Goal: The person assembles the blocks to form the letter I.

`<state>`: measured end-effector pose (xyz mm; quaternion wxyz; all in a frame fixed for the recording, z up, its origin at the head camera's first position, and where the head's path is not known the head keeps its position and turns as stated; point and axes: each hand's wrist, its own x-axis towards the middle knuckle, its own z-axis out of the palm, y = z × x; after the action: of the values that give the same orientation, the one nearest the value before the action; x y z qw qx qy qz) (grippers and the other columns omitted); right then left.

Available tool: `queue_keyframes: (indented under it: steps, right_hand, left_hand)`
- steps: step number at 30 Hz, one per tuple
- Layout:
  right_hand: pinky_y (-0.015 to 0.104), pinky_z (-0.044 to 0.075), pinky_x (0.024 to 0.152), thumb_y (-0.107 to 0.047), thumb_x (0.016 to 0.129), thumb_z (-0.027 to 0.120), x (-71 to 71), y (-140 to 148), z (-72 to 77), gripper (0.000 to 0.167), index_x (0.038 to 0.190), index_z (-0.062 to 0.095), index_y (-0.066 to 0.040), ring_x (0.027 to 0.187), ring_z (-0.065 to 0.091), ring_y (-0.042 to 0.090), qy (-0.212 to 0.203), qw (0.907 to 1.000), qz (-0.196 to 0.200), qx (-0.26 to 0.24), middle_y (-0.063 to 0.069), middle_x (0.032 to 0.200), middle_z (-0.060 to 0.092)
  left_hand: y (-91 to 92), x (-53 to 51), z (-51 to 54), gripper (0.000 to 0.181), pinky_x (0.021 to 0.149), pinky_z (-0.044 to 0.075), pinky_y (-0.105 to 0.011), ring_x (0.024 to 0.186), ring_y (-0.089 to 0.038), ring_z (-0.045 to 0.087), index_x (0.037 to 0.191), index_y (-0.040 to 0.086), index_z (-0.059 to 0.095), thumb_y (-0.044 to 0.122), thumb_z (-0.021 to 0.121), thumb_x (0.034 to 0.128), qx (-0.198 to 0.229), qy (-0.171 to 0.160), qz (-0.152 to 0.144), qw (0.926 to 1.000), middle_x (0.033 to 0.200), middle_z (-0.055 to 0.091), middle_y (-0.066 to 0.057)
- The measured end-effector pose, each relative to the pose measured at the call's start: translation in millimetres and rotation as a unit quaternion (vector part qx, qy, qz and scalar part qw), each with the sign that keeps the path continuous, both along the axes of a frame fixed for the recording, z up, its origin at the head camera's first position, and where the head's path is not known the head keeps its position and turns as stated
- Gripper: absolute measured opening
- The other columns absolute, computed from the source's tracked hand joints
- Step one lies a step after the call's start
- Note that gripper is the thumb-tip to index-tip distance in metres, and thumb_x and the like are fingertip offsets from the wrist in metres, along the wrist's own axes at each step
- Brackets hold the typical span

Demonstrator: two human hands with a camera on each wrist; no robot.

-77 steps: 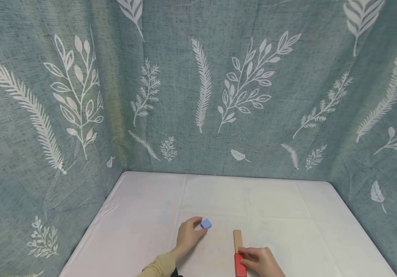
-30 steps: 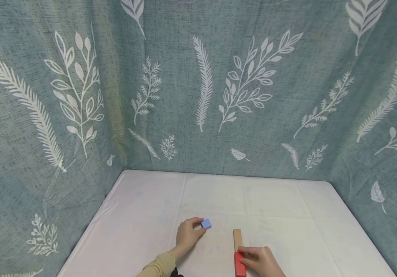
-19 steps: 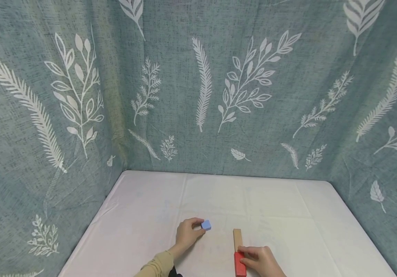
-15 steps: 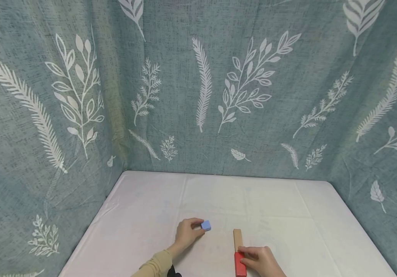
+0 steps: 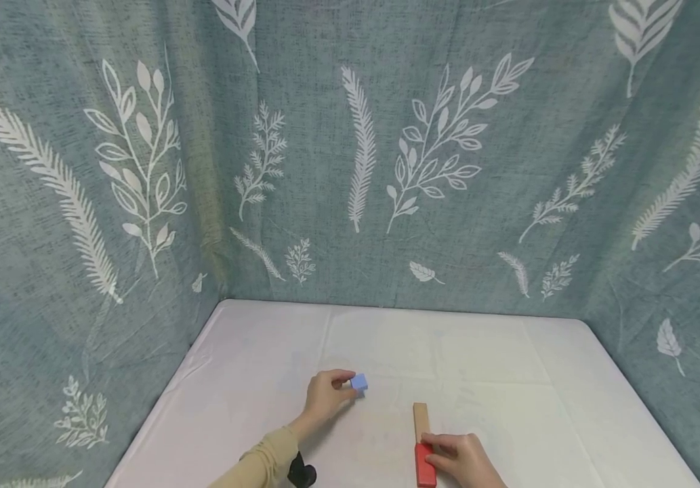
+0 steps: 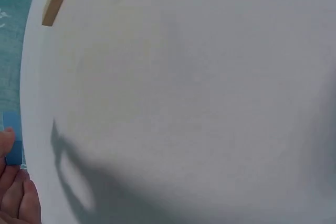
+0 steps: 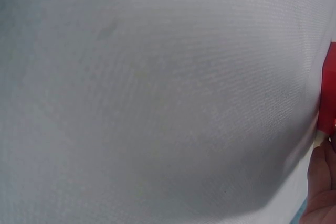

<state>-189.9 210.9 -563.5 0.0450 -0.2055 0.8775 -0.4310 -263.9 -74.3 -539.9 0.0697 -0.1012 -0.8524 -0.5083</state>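
Observation:
My left hand [image 5: 323,397] pinches a small blue cube [image 5: 358,382] between thumb and fingers, left of the table's middle. In the left wrist view the cube [image 6: 14,153] shows at the left edge, and the hand's shadow lies apart from it on the cloth, so it appears raised. My right hand [image 5: 464,459] grips a red block [image 5: 425,466] near the front of the table. A narrow bare wooden strip [image 5: 421,420] runs forward from the red block, in line with it. Whether the block sits on the strip or only against it, I cannot tell.
A white cloth [image 5: 496,366] covers the table. Patterned blue-green curtains [image 5: 301,149] close off the back and both sides. Beside the left forearm is a black rounded object [image 5: 303,473], partly hidden by the sleeve.
The left hand has lifted the blue cube and carried it slightly away from me and to the left. The right hand and the red block stay where they were.

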Motion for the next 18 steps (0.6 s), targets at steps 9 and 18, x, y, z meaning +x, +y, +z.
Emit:
queue_keyframes:
  steps: [9,18]
  right_hand:
    - [0.032,0.059,0.08,-0.024,0.079,0.075,0.2,-1,1.0,0.038,0.111,0.07,-0.002,0.099,0.069,0.018,-0.009,0.9999,-0.003,0.007,0.01,0.106,0.072]
    - [0.033,0.059,0.08,-0.025,0.079,0.075,0.0,-2,1.6,0.041,0.112,0.069,-0.002,0.1,0.069,0.023,-0.023,0.9997,-0.001,0.004,0.011,0.107,0.072]
  left_hand:
    - [4.3,-14.3,23.4,0.027,0.084,0.058,-0.036,0.1,-0.032,0.068,0.103,-0.003,0.07,0.001,0.074,0.077,0.003,0.014,-0.014,0.9998,0.107,0.07,-0.02]
    - [19.3,-22.4,44.8,0.028,0.086,0.058,-0.035,0.102,-0.031,0.067,0.106,-0.003,0.069,0.001,0.073,0.079,0.01,0.016,-0.038,0.9991,0.11,0.069,-0.02]
